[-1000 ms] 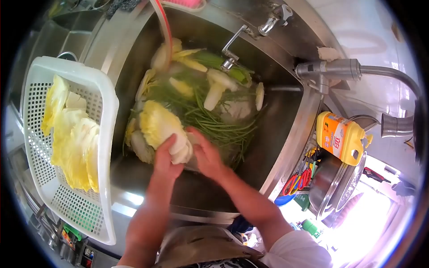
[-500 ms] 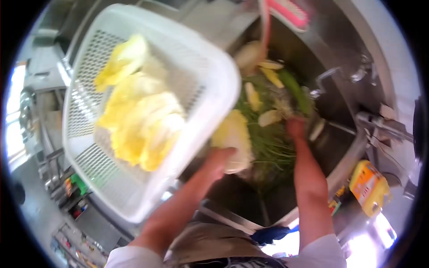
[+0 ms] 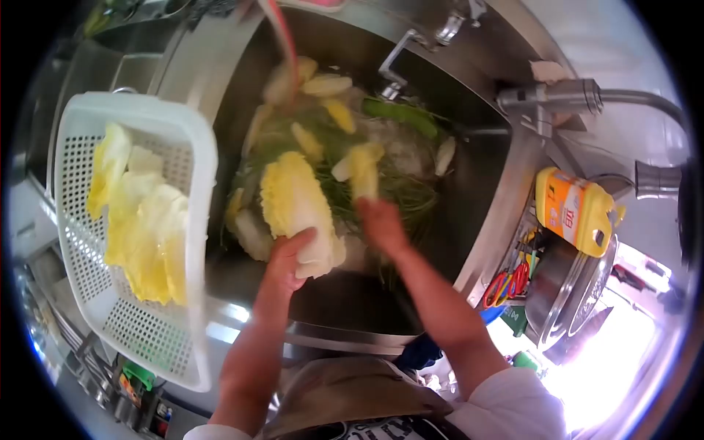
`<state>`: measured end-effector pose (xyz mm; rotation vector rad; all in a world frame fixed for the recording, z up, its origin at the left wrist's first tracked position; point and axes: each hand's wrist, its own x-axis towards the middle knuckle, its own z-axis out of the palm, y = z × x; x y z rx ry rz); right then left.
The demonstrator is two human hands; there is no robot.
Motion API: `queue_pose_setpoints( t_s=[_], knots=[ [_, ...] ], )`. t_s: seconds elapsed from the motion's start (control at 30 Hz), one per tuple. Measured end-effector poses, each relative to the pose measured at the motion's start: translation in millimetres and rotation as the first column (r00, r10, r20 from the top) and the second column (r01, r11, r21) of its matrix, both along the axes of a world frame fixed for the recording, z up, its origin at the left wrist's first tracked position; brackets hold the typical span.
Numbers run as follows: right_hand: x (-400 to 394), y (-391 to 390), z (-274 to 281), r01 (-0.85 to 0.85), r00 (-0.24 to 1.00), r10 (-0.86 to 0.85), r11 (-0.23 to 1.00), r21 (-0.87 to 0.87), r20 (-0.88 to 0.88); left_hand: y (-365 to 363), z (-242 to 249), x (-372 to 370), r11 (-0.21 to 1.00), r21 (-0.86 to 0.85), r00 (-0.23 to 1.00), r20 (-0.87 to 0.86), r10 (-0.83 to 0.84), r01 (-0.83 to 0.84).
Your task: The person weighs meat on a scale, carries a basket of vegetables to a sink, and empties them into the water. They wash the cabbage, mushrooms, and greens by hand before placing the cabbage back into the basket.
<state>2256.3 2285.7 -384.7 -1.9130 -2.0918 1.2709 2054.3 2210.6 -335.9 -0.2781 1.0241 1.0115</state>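
Observation:
My left hand (image 3: 292, 257) is closed around the white base of some yellow napa cabbage leaves (image 3: 290, 194), held over the sink. To its right, my right hand (image 3: 383, 226) grips a smaller yellow cabbage leaf (image 3: 363, 170); the fingers are slightly blurred. Beneath both hands, water in the steel sink (image 3: 352, 308) holds long thin greens (image 3: 411, 198), loose pale leaf pieces (image 3: 326, 86) and a broad green leaf (image 3: 402, 117). On the left, a white perforated basket (image 3: 205, 242) contains several yellow cabbage leaves (image 3: 150, 227).
A faucet (image 3: 396, 73) reaches over the sink's far side, and another metal fixture (image 3: 550, 99) sits on the right rim. Beyond the right edge are a yellow jug (image 3: 576, 209), scissors (image 3: 506, 282) and a metal pot lid (image 3: 579, 293). A red-and-white strip (image 3: 282, 40) hangs over the sink.
My view has turned, so the basket appears farther left. My right hand has come up from the greens with a small cabbage leaf. My left hand keeps its hold on the cabbage leaves.

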Motion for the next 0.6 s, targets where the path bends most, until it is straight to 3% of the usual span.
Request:
queue_pose_setpoints(
  t_s=[0.03,0.1,0.17,0.2,0.27,0.37,0.4,0.43,0.5,0.53,0.6],
  knots=[
    [-23.3,-9.8,18.5,-0.134,0.984,0.155,0.967,-0.215,0.082,1.5,2.3,0.2,0.999,-0.035,0.999,-0.018,0.03,-0.031],
    [-43.7,-38.1,23.4,-0.275,0.954,0.214,0.903,-0.329,-0.212,6.3,4.5,-2.1,0.999,-0.016,0.999,0.019,0.039,-0.039],
    [-67.5,-68.1,33.1,0.045,0.979,-0.032,0.997,0.056,-0.203,9.1,1.5,-7.5,0.999,-0.024,0.999,-0.022,0.038,-0.039],
    [-66.8,-66.7,38.0,-0.051,0.938,0.007,0.992,-0.118,-0.346,9.6,-0.5,-12.4,0.999,-0.039,0.996,-0.08,0.031,-0.035],
    [-64.8,-52.0,50.3,-0.312,0.787,0.005,0.866,-0.39,-0.617,8.8,-6.0,-26.0,0.994,-0.072,0.989,-0.131,0.072,-0.082],
    [-47.2,-19.1,6.0,-0.399,0.81,0.211,0.883,-0.249,-0.547,7.0,-10.5,-41.9,0.98,-0.112,0.979,-0.138,0.151,-0.167],
    [-44.1,5.3,-15.0,-0.038,0.915,-0.113,0.932,-0.361,-0.388,8.6,-3.9,-41.7,0.98,-0.11,0.976,-0.161,0.144,-0.163],
    [-44.4,30.9,-30.8,0.33,0.88,-0.431,0.858,-0.394,-0.201,9.5,1.4,-34.9,0.979,-0.106,0.974,-0.162,0.158,-0.176],
    [-55.3,57.9,-36.7,0.561,0.678,-0.718,0.644,-0.52,-0.157,15.7,4.5,-26.6,0.976,-0.083,0.967,-0.175,0.185,-0.202],
    [-62.0,59.9,-55.3,0.592,0.683,-0.709,0.679,-0.434,-0.176,9.7,-11.5,-27.0,0.985,-0.021,0.972,-0.165,0.168,-0.174],
    [-67.2,48.3,-130.6,0.637,0.698,-0.686,0.726,-0.259,-0.207,11.9,-7.2,-20.0,0.987,-0.074,0.964,-0.238,0.119,-0.141]
  ],
)
